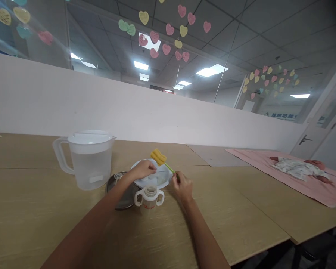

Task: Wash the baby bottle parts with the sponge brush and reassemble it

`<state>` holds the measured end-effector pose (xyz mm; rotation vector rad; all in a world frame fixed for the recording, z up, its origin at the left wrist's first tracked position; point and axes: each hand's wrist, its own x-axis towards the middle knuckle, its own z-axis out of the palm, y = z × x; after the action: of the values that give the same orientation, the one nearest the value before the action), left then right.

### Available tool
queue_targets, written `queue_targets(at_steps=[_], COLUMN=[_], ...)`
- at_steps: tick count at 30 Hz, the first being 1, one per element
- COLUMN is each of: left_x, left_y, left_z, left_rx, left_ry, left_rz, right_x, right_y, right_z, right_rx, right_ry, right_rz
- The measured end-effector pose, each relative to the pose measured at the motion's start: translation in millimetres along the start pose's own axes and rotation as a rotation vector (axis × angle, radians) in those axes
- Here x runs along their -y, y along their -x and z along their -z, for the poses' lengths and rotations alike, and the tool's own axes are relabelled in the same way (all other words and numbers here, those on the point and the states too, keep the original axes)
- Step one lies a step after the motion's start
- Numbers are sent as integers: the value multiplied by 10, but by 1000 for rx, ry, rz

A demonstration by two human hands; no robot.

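Note:
My right hand (182, 186) is closed around the thin green handle of a sponge brush (158, 157). Its yellow sponge head points up and left, above a white bowl (165, 180). Over the bowl's left part is my left hand (143, 169), fingers curled together; anything inside them is hidden. In front of the bowl stands an uncapped clear baby bottle (150, 201) with two white side handles. A round metal tray (126, 198) lies to the left, partly covered by my left forearm, with a small clear-and-white piece (118, 176) at its far rim.
A lidded translucent pitcher (92, 164) holding clear liquid stands left of the tray. At the far right, a baby-like figure (299, 168) in a white patterned outfit lies on a pink cloth (322, 196). A white wall (128, 112) with windows above borders the wooden table (226, 213).

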<state>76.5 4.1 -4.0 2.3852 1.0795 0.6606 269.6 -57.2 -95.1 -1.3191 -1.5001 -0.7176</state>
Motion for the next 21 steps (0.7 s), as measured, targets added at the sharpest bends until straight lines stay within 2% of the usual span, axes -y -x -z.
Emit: queue_targets(at_steps=[6, 10, 16, 18, 21], left_x=[-119, -240, -302, -276, -221], left_y=[-14, 71, 160, 164, 156], left_z=[193, 337, 529, 554, 531], left_rx=[-185, -319, -560, -563, -473], left_ry=[116, 167, -134, -180, -211], left_rz=[-35, -142, -246, -287, -327], right_x=[27, 38, 50, 58, 69], right_y=[-18, -22, -24, -27, -34], right_z=[18, 33, 53, 62, 71], right_rx=[-13, -48, -37, -41, -85], right_ry=[-17, -35, -32, -25, -33], right_rz=[-22, -34, 44, 68, 53])
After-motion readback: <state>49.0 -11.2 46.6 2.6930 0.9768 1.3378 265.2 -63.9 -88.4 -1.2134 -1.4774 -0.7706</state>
